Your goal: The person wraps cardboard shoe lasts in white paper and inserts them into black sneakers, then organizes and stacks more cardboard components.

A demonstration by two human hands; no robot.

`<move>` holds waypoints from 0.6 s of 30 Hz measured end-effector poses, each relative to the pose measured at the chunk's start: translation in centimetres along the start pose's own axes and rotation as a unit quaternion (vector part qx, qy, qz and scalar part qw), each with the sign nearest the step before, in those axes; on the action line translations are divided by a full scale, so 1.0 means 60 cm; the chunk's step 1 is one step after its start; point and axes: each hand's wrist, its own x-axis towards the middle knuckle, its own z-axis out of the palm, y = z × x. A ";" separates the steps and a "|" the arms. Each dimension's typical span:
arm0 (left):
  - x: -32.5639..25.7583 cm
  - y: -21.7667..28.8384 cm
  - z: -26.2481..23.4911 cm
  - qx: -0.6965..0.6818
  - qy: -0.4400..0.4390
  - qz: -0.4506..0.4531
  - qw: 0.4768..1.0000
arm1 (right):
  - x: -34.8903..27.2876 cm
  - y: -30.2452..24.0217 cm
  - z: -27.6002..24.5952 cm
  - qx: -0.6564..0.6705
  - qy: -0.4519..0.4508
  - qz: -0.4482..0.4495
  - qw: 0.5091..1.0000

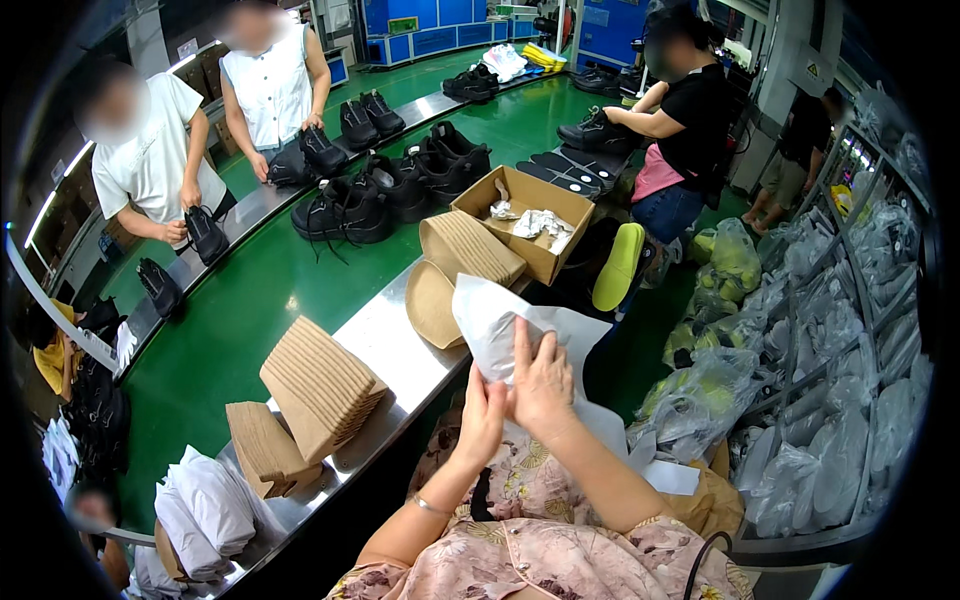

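A sheet of white paper [490,310] is folded around something in front of me, with a loose part spreading to the right and down over my lap. What lies inside it is hidden. My left hand [482,418] grips the near left edge of the bundle, thumb showing and the other fingers behind it. Pressed over the front of the paper, my right hand [543,385] holds it with its fingers along the fold. Just beyond the bundle, brown moulded cardboard inserts [470,250] stand nested on the metal ledge [375,335].
More stacked cardboard inserts [318,385] and white paper-wrapped bundles [205,505] are at left. A box [560,205] holds crumpled paper. Black shoes [345,210] stand on the green conveyor belt [250,310]. Co-workers handle shoes across and right. Bagged insoles [820,450] fill a right-hand rack.
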 end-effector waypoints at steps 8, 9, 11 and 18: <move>0.015 0.024 -0.003 -0.256 0.124 -0.086 0.955 | 0.007 0.005 -0.040 0.217 -0.169 -0.043 0.960; 0.012 0.025 -0.001 -0.254 0.126 -0.075 0.956 | 0.010 0.003 -0.043 0.220 -0.168 -0.061 0.959; 0.009 0.027 -0.003 -0.249 0.136 -0.051 0.957 | 0.021 0.018 -0.038 0.295 -0.217 -0.074 0.928; 0.014 0.027 -0.007 -0.278 0.132 -0.057 0.950 | 0.062 0.070 0.005 0.603 -0.242 -0.036 0.759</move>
